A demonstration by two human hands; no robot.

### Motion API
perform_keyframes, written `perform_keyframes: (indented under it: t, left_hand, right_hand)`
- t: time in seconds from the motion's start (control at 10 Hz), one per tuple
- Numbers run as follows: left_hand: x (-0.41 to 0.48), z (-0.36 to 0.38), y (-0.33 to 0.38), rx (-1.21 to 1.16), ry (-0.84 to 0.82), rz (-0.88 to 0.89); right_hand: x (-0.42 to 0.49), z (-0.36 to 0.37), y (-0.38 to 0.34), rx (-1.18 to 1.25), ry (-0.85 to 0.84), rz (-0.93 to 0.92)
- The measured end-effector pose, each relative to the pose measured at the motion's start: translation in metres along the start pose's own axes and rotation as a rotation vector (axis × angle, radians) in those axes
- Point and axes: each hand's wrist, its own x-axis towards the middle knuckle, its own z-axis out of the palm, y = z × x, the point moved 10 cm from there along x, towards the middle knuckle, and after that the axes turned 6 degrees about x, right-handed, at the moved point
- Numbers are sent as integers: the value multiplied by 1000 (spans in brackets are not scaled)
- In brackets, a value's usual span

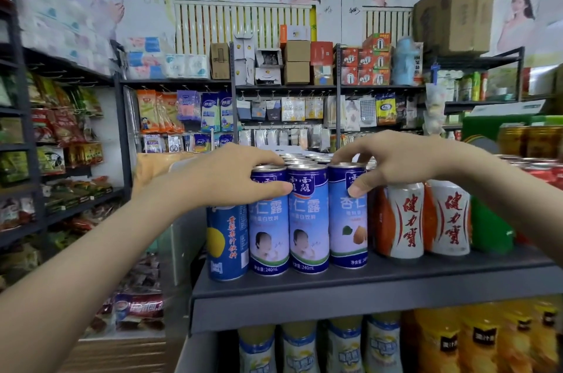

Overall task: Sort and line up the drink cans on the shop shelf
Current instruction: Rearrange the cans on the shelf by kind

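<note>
1. Squaring up the front row, we have both hands on three pale blue cans [307, 229] at the front edge of the shelf [365, 284].
2. Our left hand [231, 177] curls over the left can [268, 229], thumb across its front.
3. Our right hand [393, 159] pinches the right can [347, 226], fingers on its rim, thumb on its front.
4. Next, we judge, that can wants turning until its label faces out like its neighbours'.

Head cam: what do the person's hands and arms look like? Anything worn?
Nothing worn that shows. Left hand and right hand have no gloves, rings, watch or wristband. Left forearm and right forearm are bare out to the frame edge, with no sleeve in view. The thumbnails look short and unpainted.
</note>
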Motion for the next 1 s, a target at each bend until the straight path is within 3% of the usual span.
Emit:
perform_keyframes:
  t: [0.4,0.6,0.8,1.0]
  left_hand:
    - [12,-26,-38,-357,52,-63]
    - [34,-13,-50,-203,-30,-69]
    - [42,14,-47,-326,-172,-70]
    - [43,25,-44,-309,-198,-92]
  right_hand:
    - [21,-25,25,186,-66,7]
    - [47,1,46,107,-364,76]
    - [63,9,41,-8,-421,-28]
    - [70,15,30,-27,-364,-169]
